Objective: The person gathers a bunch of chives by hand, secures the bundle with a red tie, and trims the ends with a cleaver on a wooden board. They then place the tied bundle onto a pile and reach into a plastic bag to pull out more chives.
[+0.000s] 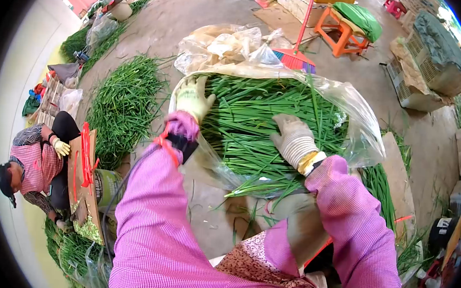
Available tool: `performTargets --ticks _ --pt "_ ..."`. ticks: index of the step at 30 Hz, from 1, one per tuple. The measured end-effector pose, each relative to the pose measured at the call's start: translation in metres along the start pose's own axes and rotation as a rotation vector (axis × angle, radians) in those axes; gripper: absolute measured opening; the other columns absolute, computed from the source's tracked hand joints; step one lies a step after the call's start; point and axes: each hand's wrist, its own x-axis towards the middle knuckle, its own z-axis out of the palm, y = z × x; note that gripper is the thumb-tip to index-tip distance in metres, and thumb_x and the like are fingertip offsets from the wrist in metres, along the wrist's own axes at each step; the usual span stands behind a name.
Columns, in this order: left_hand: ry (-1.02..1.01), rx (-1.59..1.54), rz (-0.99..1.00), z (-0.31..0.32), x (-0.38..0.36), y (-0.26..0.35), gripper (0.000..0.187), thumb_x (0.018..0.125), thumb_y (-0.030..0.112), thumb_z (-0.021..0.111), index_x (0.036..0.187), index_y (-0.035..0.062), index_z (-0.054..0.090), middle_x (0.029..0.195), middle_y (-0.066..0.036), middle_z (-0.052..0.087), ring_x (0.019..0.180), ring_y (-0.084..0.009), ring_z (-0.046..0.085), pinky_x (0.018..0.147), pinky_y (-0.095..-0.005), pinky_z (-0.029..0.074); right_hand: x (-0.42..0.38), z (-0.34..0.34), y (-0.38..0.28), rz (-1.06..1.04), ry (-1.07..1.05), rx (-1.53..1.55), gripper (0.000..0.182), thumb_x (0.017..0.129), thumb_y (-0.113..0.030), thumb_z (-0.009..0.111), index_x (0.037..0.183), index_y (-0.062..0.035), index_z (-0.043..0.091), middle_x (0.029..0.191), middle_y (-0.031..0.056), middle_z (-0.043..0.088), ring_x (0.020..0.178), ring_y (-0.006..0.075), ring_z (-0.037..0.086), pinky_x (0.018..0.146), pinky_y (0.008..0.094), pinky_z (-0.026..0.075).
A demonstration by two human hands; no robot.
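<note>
Long green stalks (253, 119) fill a clear plastic bag (368, 124) that lies open in front of me. My left hand (193, 97), in a pale glove, rests at the bag's left edge with its fingers spread, beside the stalks. My right hand (294, 139), in a grey-white glove, lies on top of the stalks right of the middle; its fingers point to the upper left and look apart. Some stalks hang over the bag's near edge.
A loose pile of stalks (126, 107) lies left of the bag. A co-worker (35, 165) sits at the far left by a board (81, 173). Beyond the bag are a broom (296, 57) and an orange stool (342, 37); crates (436, 62) stand at the right.
</note>
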Motion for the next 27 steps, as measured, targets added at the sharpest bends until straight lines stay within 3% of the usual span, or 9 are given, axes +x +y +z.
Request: performTargets --ticks 3,7,10,12,13,16,19,23,27 --pt "0.361 -0.19 0.132 -0.012 -0.061 0.012 0.043 0.08 0.019 0.067 0.122 0.0122 0.057 0.132 -0.014 0.049 0.123 -0.0325 0.046 0.099 -0.0504 0.038 0.02 -0.002 -0.013 -0.053 0.001 -0.056 0.054 0.086 -0.035 0.065 0.13 -0.0074 0.051 0.132 0.0151 0.054 0.127 0.0307 0.048 0.106 0.0396 0.04" --pt "0.047 -0.528 0.331 -0.014 -0.173 0.033 0.024 0.081 0.015 0.066 0.104 0.0075 0.062 0.094 -0.012 0.064 0.089 -0.0323 0.061 0.078 -0.0419 0.05 0.062 0.012 -0.034 -0.251 0.109 -0.259 0.083 0.078 -0.049 0.071 0.142 -0.0069 0.04 0.146 0.0136 0.043 0.138 0.0312 0.034 0.114 0.0409 0.027" --pt "-0.262 -0.679 0.138 0.013 -0.249 0.051 0.03 0.084 0.015 0.067 0.11 0.0022 0.06 0.097 -0.009 0.064 0.077 -0.0221 0.064 0.064 -0.0327 0.051 0.08 0.024 -0.04 -0.204 -0.049 -0.313 0.09 0.073 -0.053 0.075 0.142 -0.0077 0.039 0.136 0.0139 0.051 0.129 0.0309 0.046 0.105 0.0427 0.038" --pt "-0.364 -1.242 -0.436 0.034 -0.268 0.058 0.036 0.09 0.019 0.064 0.119 -0.0012 0.056 0.095 -0.006 0.063 0.07 -0.0134 0.061 0.06 -0.0277 0.049 0.082 0.03 -0.044 -0.156 -0.174 -0.374 0.093 0.067 -0.053 0.077 0.14 -0.005 0.043 0.131 0.0168 0.055 0.118 0.0306 0.056 0.098 0.0398 0.046" --pt "-0.366 -1.248 -0.449 0.047 -0.266 0.058 0.036 0.09 0.019 0.064 0.119 -0.0012 0.056 0.095 -0.006 0.063 0.07 -0.0134 0.061 0.06 -0.0277 0.049 0.083 0.029 -0.047 -0.162 -0.185 -0.38 0.093 0.067 -0.053 0.077 0.14 -0.005 0.043 0.131 0.0168 0.055 0.118 0.0306 0.056 0.098 0.0398 0.046" --pt "-0.35 -1.739 -0.786 0.049 -0.231 0.061 0.062 0.089 0.016 0.065 0.14 -0.0043 0.035 0.107 -0.007 0.06 0.085 -0.0122 0.058 0.073 -0.0265 0.05 0.08 0.026 -0.048 -0.195 -0.202 -0.475 0.077 0.069 -0.053 0.076 0.129 -0.0098 0.055 0.124 0.015 0.059 0.113 0.0293 0.059 0.095 0.039 0.047" --pt "-0.255 -1.572 -0.642 0.072 -0.21 0.054 0.062 0.092 0.02 0.063 0.142 -0.002 0.034 0.11 -0.009 0.059 0.088 -0.0132 0.059 0.071 -0.0271 0.051 0.072 0.024 -0.039 -0.302 -0.077 -0.582 0.073 0.073 -0.051 0.075 0.129 -0.0107 0.055 0.125 0.0107 0.059 0.116 0.0264 0.057 0.099 0.0395 0.043" --pt "-0.149 -1.871 -0.819 0.063 -0.203 0.064 0.06 0.088 0.02 0.07 0.136 -0.0015 0.04 0.107 -0.004 0.059 0.086 -0.012 0.056 0.074 -0.027 0.049 0.074 0.045 -0.03 -0.188 -0.143 -0.249 0.054 0.077 -0.032 0.072 0.123 -0.0086 0.056 0.116 0.0158 0.064 0.109 0.0306 0.062 0.094 0.0416 0.048" --pt "-0.319 -2.103 -0.708 0.036 -0.196 0.058 0.038 0.09 0.026 0.068 0.118 0.0093 0.048 0.101 -0.001 0.056 0.09 -0.0141 0.057 0.076 -0.0303 0.051 0.054 0.061 -0.025 -0.337 -0.013 -0.316 0.035 0.08 -0.026 0.069 0.109 -0.0096 0.057 0.094 0.0122 0.068 0.091 0.0296 0.067 0.077 0.0418 0.051"
